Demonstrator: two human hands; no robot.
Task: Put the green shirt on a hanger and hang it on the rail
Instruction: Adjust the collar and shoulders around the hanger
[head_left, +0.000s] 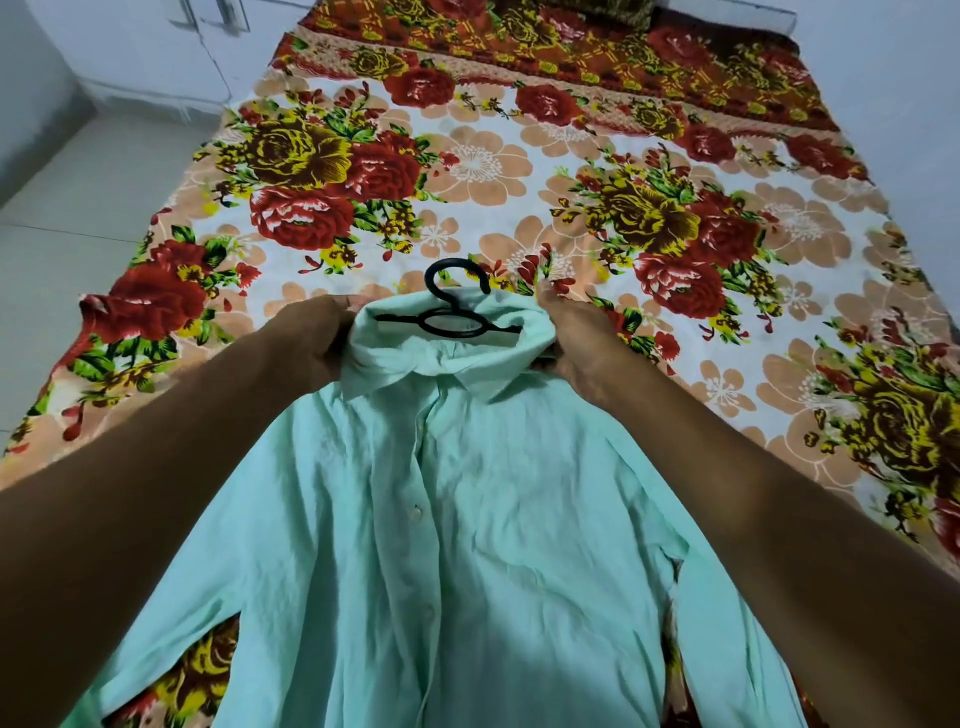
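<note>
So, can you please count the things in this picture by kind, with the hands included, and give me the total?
Green shirt: 1
Black hanger: 1
Floral bedsheet: 1
Hands: 2, the left hand and the right hand, each gripping the shirt at the collar
Total: 5

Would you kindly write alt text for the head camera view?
Both hands, left hand and right hand, grip the collar of a green shirt lying on a floral bedsheet, with a black hanger showing inside the neck opening.
</note>
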